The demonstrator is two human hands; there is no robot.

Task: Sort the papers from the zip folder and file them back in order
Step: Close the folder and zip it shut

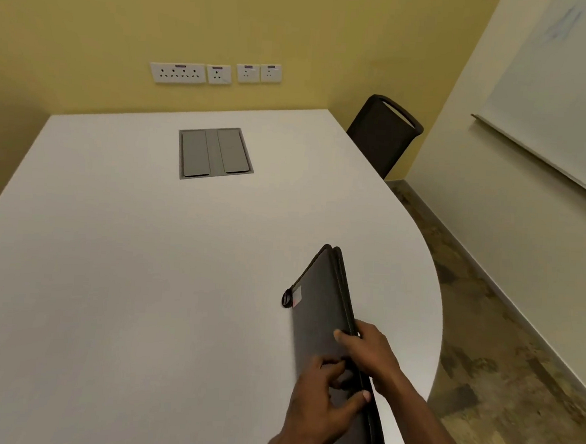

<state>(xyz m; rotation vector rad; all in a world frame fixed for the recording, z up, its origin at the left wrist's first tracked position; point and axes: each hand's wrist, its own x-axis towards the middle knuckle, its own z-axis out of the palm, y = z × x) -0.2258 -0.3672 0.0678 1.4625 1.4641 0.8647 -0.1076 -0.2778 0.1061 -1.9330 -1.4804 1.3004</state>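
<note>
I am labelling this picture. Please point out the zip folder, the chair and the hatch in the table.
zip folder [318, 292]: head view, on its dark front cover.
chair [379, 138]: head view, on its black backrest.
hatch [194, 154]: head view, on its left grey flap.

Yellow wall [91, 20], white table [110, 262], black chair [380, 138], whiteboard [559, 101]

A dark grey zip folder [323, 319] stands tilted on its edge, closed, near the right rim of the white tabletop [128, 263].
</note>
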